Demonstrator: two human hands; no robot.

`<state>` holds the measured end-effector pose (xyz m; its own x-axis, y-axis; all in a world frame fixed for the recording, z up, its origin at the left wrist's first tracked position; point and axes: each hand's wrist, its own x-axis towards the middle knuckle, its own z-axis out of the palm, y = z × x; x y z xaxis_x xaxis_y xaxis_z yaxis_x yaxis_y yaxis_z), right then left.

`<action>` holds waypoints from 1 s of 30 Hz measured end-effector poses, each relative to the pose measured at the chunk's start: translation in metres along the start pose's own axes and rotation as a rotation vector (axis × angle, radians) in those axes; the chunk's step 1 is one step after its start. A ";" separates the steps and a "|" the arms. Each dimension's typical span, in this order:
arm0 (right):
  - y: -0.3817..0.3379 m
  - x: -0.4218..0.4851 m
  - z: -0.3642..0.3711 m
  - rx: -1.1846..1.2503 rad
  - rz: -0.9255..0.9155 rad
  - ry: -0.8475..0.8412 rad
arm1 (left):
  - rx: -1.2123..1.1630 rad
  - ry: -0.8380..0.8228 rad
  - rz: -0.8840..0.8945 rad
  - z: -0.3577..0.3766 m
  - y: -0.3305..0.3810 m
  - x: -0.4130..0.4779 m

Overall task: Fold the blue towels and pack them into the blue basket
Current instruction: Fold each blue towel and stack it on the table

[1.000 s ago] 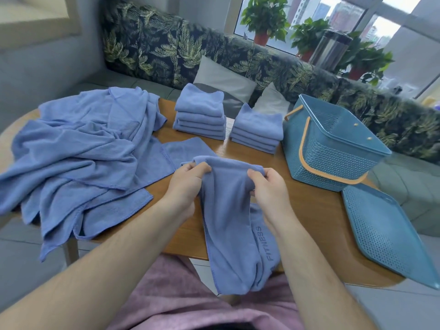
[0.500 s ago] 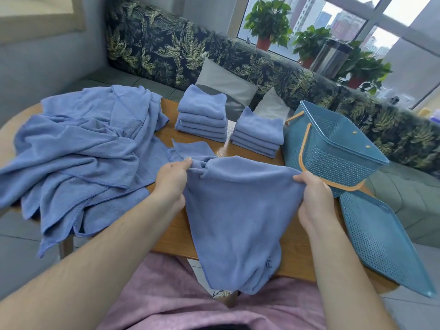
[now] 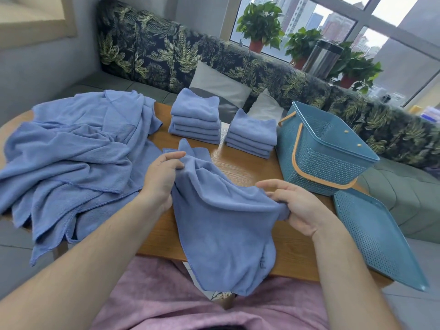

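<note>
Your left hand (image 3: pixel 162 177) is held up with the wrist bent, pinching the towel's (image 3: pixel 223 229) far corner. Your right hand (image 3: pixel 292 206), lower and nearer, grasps the other corner with the forefinger stretched out. The towel sags between them over the table's (image 3: pixel 250 167) near edge; the basket (image 3: pixel 319 148) stands far right

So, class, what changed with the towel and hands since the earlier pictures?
The right hand swung out from the left hand, spreading the towel wide, then dropped lower and nearer, so it sags. Both keep hold. Folded stacks, basket, lid and loose pile stayed put.
</note>
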<state>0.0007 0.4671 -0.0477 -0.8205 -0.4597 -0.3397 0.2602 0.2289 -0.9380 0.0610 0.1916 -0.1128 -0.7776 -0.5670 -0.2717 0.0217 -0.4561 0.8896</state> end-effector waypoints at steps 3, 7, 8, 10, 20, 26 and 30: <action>0.001 -0.001 0.004 -0.088 0.063 -0.053 | -0.030 -0.023 0.004 0.001 0.000 -0.002; 0.008 0.004 0.005 -0.129 -0.002 -0.033 | 0.006 -0.023 0.052 0.002 -0.002 -0.004; 0.008 0.004 0.005 -0.112 -0.023 -0.019 | 0.035 -0.028 0.074 0.001 -0.002 -0.004; 0.008 0.004 0.004 -0.080 -0.041 -0.023 | 0.089 -0.033 0.118 0.001 -0.004 -0.004; -0.005 0.002 0.007 0.104 -0.189 0.138 | 0.127 -0.030 0.216 0.006 0.000 -0.008; -0.042 -0.009 -0.012 0.321 -0.443 0.272 | 0.009 -0.025 0.263 -0.001 0.042 -0.014; -0.075 -0.018 -0.022 0.313 -0.503 0.284 | 0.012 -0.088 0.282 0.004 0.084 -0.014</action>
<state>-0.0154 0.4768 0.0303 -0.9719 -0.1913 0.1369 -0.0900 -0.2356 -0.9677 0.0706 0.1642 -0.0331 -0.7935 -0.6083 0.0191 0.2376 -0.2808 0.9299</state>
